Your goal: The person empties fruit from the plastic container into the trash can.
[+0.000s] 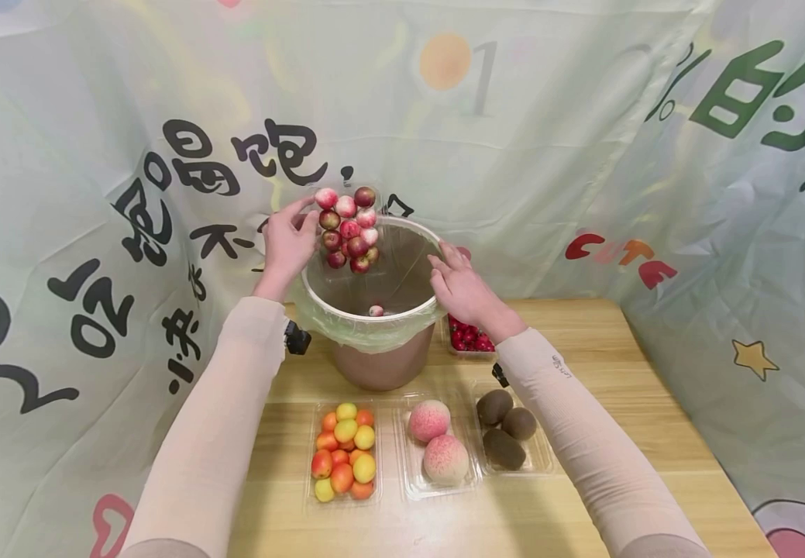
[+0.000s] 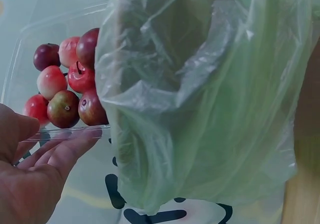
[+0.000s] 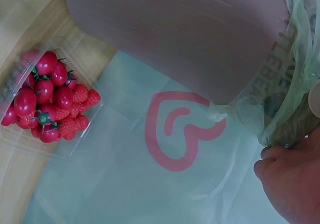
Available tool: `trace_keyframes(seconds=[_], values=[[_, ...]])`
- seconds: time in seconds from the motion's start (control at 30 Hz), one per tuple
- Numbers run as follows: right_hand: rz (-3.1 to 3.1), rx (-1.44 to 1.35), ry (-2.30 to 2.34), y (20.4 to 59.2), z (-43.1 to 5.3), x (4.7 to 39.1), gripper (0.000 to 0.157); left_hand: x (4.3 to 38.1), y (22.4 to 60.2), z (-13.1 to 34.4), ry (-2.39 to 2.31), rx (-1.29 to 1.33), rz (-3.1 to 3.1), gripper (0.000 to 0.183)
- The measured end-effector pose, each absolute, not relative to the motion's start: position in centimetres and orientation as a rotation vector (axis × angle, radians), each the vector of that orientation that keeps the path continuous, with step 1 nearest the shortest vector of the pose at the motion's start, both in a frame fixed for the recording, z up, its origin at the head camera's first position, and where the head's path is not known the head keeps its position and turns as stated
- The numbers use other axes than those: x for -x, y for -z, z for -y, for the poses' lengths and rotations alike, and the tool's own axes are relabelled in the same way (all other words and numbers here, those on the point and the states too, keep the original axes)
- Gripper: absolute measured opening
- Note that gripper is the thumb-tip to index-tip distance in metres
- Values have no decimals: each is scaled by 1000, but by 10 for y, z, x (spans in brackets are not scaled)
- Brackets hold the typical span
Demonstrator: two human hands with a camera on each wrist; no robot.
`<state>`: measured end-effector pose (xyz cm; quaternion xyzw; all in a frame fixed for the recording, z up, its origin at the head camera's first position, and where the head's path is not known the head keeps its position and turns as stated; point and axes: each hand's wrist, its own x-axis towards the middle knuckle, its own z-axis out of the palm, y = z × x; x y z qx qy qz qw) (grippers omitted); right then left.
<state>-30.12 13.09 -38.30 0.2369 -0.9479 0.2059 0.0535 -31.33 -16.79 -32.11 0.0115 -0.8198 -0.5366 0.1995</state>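
Note:
My left hand point(image 1: 290, 239) grips a clear plastic tray point(image 2: 40, 31) by its edge, thumb on one side and fingers beneath. The tray tilts steeply over a brownish trash bin point(image 1: 384, 364), and small round red, white and dark fruits point(image 1: 349, 229) are bunched in it. One such fruit point(image 1: 376, 311) lies inside the bin. A pale green plastic bag point(image 1: 328, 329) lines the bin and folds over its white rim. On the right side, my right hand point(image 1: 463, 285) holds the bagged rim, its fingers curled over the edge. The bag hides part of the tray in the left wrist view.
On the wooden table point(image 1: 569, 349), nearer me, stand clear trays of orange and yellow fruits point(image 1: 345, 449), two peaches point(image 1: 445, 457) and several kiwis point(image 1: 504, 449). A tray of cherry tomatoes and raspberries point(image 3: 47, 98) sits right of the bin. Printed cloth point(image 1: 548, 155) walls the table in.

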Motion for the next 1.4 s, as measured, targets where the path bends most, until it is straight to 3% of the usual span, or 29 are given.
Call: trace_keyframes(seconds=[1.4], values=[[2889, -710, -642, 384, -129, 301, 65, 311, 323, 169, 1463, -3, 2241, 38]])
